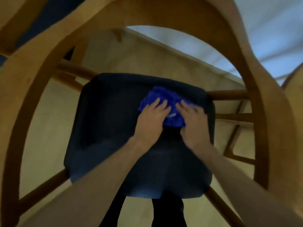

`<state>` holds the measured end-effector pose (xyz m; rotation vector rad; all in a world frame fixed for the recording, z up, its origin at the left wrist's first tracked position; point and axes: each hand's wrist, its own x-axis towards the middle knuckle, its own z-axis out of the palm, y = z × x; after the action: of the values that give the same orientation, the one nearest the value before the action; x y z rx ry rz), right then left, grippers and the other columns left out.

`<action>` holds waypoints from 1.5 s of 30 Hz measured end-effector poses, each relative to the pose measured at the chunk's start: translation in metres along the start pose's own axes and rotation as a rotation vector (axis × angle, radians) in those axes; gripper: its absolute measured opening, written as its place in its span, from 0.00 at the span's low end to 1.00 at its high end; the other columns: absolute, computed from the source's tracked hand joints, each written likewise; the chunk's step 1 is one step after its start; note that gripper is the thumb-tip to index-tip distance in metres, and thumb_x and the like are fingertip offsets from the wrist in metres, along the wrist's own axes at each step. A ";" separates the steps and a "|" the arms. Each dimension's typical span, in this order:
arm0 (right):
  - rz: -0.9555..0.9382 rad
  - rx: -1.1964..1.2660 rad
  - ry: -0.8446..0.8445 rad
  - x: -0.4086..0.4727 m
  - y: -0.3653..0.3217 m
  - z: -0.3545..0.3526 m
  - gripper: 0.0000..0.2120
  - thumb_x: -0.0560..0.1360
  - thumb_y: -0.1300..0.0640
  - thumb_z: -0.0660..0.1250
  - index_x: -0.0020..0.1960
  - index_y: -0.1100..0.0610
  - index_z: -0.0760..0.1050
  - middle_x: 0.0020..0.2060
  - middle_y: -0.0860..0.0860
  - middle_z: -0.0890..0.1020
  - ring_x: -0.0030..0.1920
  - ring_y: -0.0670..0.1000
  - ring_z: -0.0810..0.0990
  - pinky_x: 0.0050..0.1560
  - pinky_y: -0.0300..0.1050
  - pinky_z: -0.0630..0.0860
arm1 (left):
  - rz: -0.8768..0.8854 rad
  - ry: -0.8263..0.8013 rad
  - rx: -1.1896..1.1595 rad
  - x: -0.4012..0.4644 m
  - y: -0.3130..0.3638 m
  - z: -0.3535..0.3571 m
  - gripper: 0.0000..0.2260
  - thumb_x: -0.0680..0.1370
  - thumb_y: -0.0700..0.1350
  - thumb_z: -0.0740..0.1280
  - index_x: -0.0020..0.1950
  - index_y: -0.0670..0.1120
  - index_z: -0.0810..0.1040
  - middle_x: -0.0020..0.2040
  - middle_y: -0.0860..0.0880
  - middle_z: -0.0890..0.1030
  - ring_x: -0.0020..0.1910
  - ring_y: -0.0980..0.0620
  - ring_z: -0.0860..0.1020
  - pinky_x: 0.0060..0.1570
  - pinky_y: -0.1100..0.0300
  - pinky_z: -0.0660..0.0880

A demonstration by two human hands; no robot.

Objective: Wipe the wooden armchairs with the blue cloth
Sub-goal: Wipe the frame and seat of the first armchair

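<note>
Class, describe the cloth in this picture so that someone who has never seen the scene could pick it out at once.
Find the wooden armchair whose curved frame arches round the picture, then its dark seat in the middle. On the far right part of that seat lies the cloth, crumpled under both hands. It is the only bright blue thing among brown wood and dark cushion.

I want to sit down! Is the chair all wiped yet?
Not yet. Nothing shows as finished; the blurry picture can't reveal which wood is clean. Right now both the left hand and right hand rest on the bunched blue cloth, which lies on the dark seat cushion. The wooden frame isn't being touched, so the arms and rails likely remain.
</note>
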<state>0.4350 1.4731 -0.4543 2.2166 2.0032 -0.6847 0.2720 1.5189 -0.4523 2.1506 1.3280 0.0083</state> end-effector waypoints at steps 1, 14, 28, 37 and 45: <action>0.012 0.025 -0.035 -0.026 -0.005 0.009 0.40 0.67 0.67 0.69 0.77 0.51 0.64 0.76 0.49 0.65 0.69 0.58 0.67 0.64 0.54 0.69 | 0.013 -0.003 -0.019 -0.025 0.002 0.005 0.26 0.69 0.30 0.66 0.67 0.43 0.76 0.69 0.44 0.74 0.71 0.43 0.68 0.67 0.46 0.68; -0.033 0.246 0.214 0.036 0.021 -0.053 0.32 0.71 0.69 0.69 0.73 0.55 0.70 0.72 0.52 0.72 0.71 0.56 0.68 0.72 0.53 0.65 | 0.075 0.182 0.007 0.048 0.020 -0.041 0.26 0.70 0.29 0.65 0.68 0.42 0.75 0.66 0.43 0.76 0.68 0.44 0.72 0.68 0.53 0.65; 0.112 0.135 -0.067 -0.048 0.030 -0.008 0.23 0.69 0.59 0.71 0.63 0.49 0.76 0.60 0.46 0.79 0.59 0.51 0.72 0.55 0.46 0.68 | 0.171 -0.235 0.094 -0.016 0.042 0.004 0.14 0.73 0.41 0.61 0.55 0.52 0.80 0.50 0.54 0.81 0.51 0.53 0.76 0.40 0.59 0.74; 0.190 0.283 0.335 0.068 0.046 -0.049 0.24 0.71 0.66 0.67 0.66 0.53 0.72 0.60 0.50 0.78 0.61 0.53 0.74 0.61 0.48 0.70 | 0.284 0.045 0.124 0.146 0.035 -0.050 0.13 0.75 0.36 0.62 0.59 0.44 0.77 0.57 0.44 0.79 0.57 0.44 0.77 0.56 0.49 0.74; 0.279 0.187 0.140 0.022 0.032 -0.010 0.34 0.71 0.65 0.67 0.75 0.52 0.66 0.74 0.51 0.68 0.69 0.57 0.66 0.66 0.57 0.68 | 0.352 -0.183 0.038 0.105 0.013 -0.020 0.20 0.71 0.31 0.68 0.62 0.39 0.75 0.56 0.37 0.79 0.54 0.37 0.78 0.52 0.42 0.76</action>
<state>0.4692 1.4927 -0.4606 2.6529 1.6942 -0.7263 0.3285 1.6105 -0.4608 2.3287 0.8430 -0.0707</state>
